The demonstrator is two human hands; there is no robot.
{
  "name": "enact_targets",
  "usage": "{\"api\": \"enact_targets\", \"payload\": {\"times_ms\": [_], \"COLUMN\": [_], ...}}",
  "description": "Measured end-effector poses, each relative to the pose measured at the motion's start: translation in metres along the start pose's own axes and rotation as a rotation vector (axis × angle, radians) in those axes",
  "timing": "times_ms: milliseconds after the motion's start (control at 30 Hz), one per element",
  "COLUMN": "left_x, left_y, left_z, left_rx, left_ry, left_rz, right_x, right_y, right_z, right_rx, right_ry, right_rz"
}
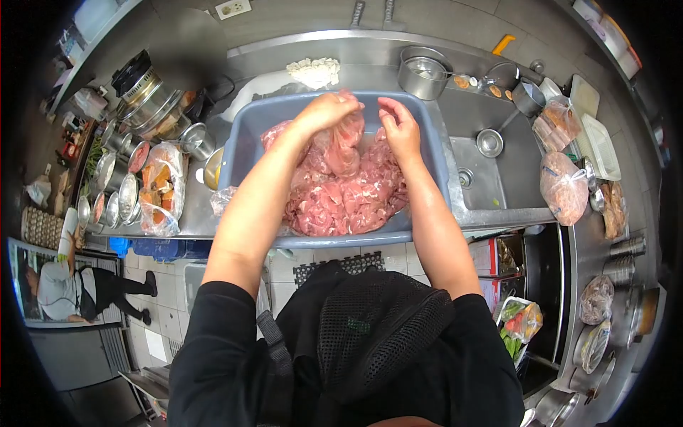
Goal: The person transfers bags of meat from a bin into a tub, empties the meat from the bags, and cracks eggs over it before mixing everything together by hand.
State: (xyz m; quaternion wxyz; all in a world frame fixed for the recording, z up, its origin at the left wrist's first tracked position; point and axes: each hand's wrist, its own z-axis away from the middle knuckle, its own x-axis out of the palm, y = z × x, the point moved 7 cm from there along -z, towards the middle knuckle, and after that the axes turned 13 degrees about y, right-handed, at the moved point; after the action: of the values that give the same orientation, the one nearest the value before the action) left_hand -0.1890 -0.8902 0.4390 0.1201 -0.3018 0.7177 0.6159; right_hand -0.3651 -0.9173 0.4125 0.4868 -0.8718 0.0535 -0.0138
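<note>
Head cam: left hand [329, 111]'s got its fingers clamped on some meat [343, 146] in the grey-blue tub [432, 135], while right hand [402, 132]'s fingers are loosely curled, slightly apart, right beside it.

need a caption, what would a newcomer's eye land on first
First, the heap of raw meat in the blue-grey tub at centre, with the left hand holding some up. Then the bright orange object at the back, upper right, and a person at far left.

A steel sink [477, 160], pots [423, 87] and raw meat [345, 203] mark a kitchen.
</note>
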Motion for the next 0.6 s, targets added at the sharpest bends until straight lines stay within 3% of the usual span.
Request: {"api": "enact_targets", "payload": {"times_ms": [67,100,200,300,333,433,533,600], "left_x": [-0.002,-0.002,0.004,0.017,0.019,0.010,0.007,0.016], "left_y": [0.012,0.019,0.021,0.009,0.005,-0.008,-0.017,-0.014], "left_z": [0.009,0.011,0.021,0.035,0.040,0.048,0.052,0.057], "left_rx": [0.061,0.170,0.166,0.076,0.034,-0.117,-0.186,-0.116], "left_ry": [-0.131,-0.127,-0.094,-0.084,-0.085,-0.043,-0.022,0.015], "left_rz": [-0.096,-0.187,-0.303,-0.353,-0.353,-0.154,-0.050,0.013], "right_x": [0.006,0.006,0.015,0.043,0.043,0.051,0.059,0.059], "right_y": [-0.013,-0.015,-0.025,0.010,0.013,0.013,0.008,0.006], "right_z": [0.002,0.003,0.016,0.044,0.042,0.055,0.061,0.064], "right_rx": [-0.125,-0.130,-0.266,0.094,0.100,0.373,0.310,0.206], "right_ry": [-0.074,-0.079,-0.188,-0.639,-0.637,-0.835,-0.770,-0.767], "right_rz": [0.009,0.006,0.042,0.151,0.152,-0.220,-0.100,0.171]}}
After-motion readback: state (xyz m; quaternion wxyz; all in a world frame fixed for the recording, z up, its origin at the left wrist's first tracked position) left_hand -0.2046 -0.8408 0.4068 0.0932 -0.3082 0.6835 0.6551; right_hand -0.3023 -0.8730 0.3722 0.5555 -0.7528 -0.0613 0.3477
